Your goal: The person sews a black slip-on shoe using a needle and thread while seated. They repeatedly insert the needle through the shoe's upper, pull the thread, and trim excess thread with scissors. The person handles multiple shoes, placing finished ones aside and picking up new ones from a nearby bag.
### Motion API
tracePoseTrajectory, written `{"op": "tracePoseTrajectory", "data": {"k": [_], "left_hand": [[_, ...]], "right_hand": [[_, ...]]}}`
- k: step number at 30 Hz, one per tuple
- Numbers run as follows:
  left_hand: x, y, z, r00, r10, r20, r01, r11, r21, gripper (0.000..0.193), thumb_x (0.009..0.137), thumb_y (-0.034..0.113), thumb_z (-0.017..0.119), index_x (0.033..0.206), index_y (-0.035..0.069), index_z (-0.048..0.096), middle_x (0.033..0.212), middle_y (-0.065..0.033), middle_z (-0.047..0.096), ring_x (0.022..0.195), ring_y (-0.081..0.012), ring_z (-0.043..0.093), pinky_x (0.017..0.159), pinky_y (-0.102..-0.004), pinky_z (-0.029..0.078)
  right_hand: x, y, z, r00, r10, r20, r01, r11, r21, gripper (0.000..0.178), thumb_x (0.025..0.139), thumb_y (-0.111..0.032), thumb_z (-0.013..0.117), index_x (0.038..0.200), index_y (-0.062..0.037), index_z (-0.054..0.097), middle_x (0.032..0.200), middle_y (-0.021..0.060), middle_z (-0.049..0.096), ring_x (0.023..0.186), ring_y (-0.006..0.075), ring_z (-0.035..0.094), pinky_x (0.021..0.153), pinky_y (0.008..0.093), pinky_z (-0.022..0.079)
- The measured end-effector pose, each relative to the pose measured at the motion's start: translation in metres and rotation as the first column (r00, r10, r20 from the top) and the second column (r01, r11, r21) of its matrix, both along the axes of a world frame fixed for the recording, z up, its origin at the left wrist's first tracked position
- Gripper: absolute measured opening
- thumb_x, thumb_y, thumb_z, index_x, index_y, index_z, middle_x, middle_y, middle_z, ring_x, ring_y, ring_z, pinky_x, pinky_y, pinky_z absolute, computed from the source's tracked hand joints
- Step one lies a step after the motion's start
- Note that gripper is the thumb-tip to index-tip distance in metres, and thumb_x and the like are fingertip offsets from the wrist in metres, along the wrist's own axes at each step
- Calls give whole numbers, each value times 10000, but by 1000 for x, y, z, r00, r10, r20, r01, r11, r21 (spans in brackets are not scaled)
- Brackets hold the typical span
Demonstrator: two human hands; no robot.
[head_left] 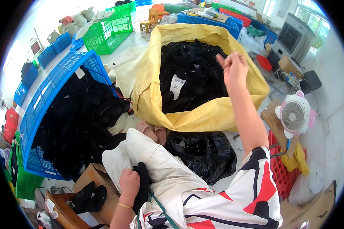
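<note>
On my lap, my left hand (129,184) is closed on a piece of black fabric (141,181). A thin dark thread (191,101) runs taut from near this piece up to the right. My right hand (235,68) is raised at the thread's upper end, over the right rim of a yellow woven sack (151,82). Its fingers are pinched together with the index finger partly stretched; any needle there is too small to make out. Inside the sack lie many black fabric pieces (195,63) and a white paper tag (176,86).
A blue crate (61,74) heaped with black pieces stands at left. Below it are a cardboard box (97,179) and a wooden stool (61,210). A black plastic bag (202,152) lies before the sack. A white fan (295,113) stands at right, near a red crate (281,168).
</note>
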State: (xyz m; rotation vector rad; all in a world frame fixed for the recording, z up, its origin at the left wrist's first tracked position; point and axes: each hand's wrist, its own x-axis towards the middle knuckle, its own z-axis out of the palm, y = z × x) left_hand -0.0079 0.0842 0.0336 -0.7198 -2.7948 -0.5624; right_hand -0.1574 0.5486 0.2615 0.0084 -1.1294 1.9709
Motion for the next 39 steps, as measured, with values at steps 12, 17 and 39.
{"op": "tracePoseTrajectory", "data": {"k": [12,17,39], "left_hand": [[1,-27,-42,832,169,528,-432,794,427,127,835,103,712,828,-11,655,753,-111,612,678,-217,594,650,-333,477],[-1,-37,-55,804,101,586,-440,764,471,151,850,114,709,836,-28,661,741,-58,629,657,-124,573,604,-285,466],[-2,-43,-70,628,-12,778,-619,598,509,162,854,155,726,860,-5,705,722,17,637,646,-56,529,583,-235,441]], "right_hand": [[38,-149,-128,814,244,527,-579,263,772,120,940,-150,563,989,-54,616,893,114,634,822,257,640,752,346,516],[64,-239,-179,758,383,528,-351,-442,825,92,796,-105,620,877,-63,636,932,122,637,880,314,661,670,417,539],[189,-349,-185,580,295,759,-235,-832,503,437,762,-478,676,812,-50,746,803,121,722,749,291,708,621,422,544]]}}
